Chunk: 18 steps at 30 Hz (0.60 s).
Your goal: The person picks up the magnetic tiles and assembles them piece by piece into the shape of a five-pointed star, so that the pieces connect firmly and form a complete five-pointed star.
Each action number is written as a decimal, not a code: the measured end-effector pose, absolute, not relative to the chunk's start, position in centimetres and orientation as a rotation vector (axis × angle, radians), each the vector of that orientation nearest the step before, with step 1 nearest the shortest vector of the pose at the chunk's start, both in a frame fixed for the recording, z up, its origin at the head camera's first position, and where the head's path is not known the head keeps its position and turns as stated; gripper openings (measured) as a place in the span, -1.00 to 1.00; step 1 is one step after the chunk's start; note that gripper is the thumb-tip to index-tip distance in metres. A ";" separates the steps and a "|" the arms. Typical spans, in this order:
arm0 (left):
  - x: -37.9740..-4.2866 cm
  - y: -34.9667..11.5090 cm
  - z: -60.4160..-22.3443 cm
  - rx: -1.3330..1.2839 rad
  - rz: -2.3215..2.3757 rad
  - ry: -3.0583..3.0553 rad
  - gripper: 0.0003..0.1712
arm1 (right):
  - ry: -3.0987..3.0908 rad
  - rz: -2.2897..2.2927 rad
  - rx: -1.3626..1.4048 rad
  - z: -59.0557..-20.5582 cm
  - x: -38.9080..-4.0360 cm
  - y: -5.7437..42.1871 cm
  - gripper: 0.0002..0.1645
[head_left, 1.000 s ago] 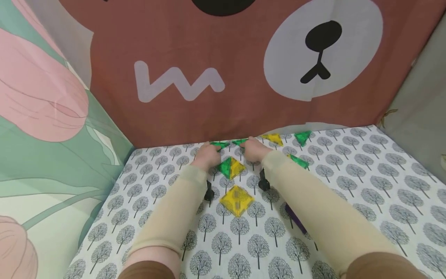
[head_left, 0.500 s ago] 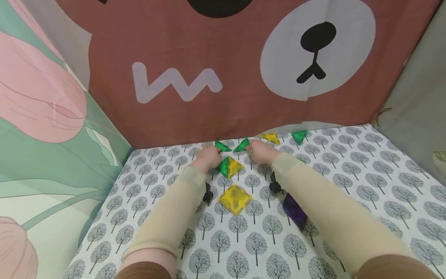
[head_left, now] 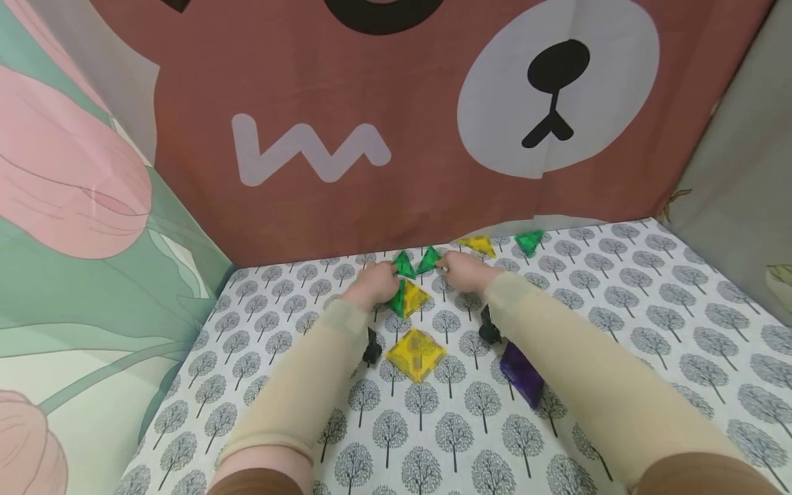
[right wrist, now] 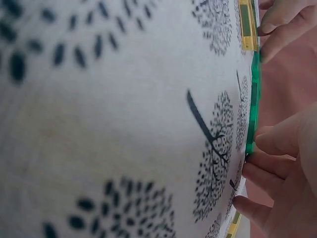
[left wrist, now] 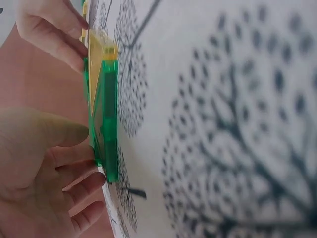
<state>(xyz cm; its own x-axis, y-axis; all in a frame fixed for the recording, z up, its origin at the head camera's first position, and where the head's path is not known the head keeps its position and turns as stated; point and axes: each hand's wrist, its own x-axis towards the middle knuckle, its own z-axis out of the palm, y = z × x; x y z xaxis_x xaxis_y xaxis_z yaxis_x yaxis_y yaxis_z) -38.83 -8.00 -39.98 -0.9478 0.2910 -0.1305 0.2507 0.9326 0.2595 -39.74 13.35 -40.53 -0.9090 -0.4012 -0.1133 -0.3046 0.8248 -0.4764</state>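
At the back of the cloth, my left hand (head_left: 374, 283) pinches a green triangular magnetic tile (head_left: 404, 263) by its left side. My right hand (head_left: 467, 271) pinches a second green triangular magnetic tile (head_left: 429, 258) between thumb and fingers, as the right wrist view also shows. The two tiles lie side by side, their near corners close together. Just in front of them, a green triangle (head_left: 397, 302) and a yellow triangle (head_left: 416, 298) form a diamond, partly overlapped by my left hand. In the left wrist view, that pair's green edge (left wrist: 110, 119) hides part of the left-held tile.
Nearer me lies a yellow square tile (head_left: 416, 354). A purple tile (head_left: 521, 372) is partly under my right forearm. Along the back edge lie a yellow triangle (head_left: 478, 245) and a green triangle (head_left: 529, 241). A bear-print curtain (head_left: 297, 213) rises behind.
Both held green triangles have been turned and drawn together. The left one has come right and toward the diamond. My right forearm has shifted right, uncovering more of the purple tile.
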 end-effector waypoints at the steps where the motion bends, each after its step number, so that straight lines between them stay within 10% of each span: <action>1: -38.8 -7.9 -40.0 0.407 0.360 2.918 -0.48 | 2.799 -0.677 -0.550 -40.5 -39.7 13.3 -0.53; 18: -39.3 -6.0 -39.8 0.558 0.255 2.852 -0.47 | 2.979 -0.275 -0.569 -40.3 -39.9 14.0 -0.53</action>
